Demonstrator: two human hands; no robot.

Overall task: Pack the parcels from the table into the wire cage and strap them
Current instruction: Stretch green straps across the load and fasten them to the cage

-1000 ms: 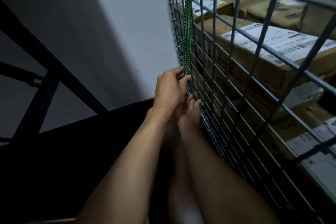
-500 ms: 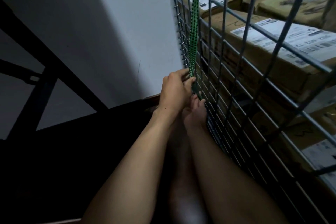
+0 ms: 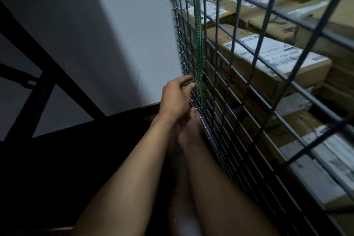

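Directly right of both hands stands the wire cage [image 3: 216,113], its mesh wall running from above the fingers down alongside the forearms and out of view at the bottom. Its corner edge, bound with small wire spirals, rises just above the left hand [image 3: 175,99]. Behind the mesh, further right of the hands, the parcels [image 3: 249,74] sit stacked in brown cardboard with white labels, filling the cage up against the wire.

Left of the hands a pale wall [image 3: 134,25] leaves open room. Further left, well apart from the hands, dark frame bars [image 3: 47,67] cross it on the slant. Below that, the space left of the forearms is in deep shadow and I cannot tell what lies there.

A green strap [image 3: 198,50] with dark dots hangs straight down the cage wall just inside the corner edge, and its lower end comes level with the left hand's fingertips.

The left hand is raised with its fingers curled toward the strap. The frame is blurred there, so whether it pinches the strap or only touches it cannot be told. The right hand [image 3: 188,130] is just below it, partly hidden behind the left, with its fingers up against the mesh. Its grasp cannot be made out. The two forearms lie close together, the right one just beside the cage wall.
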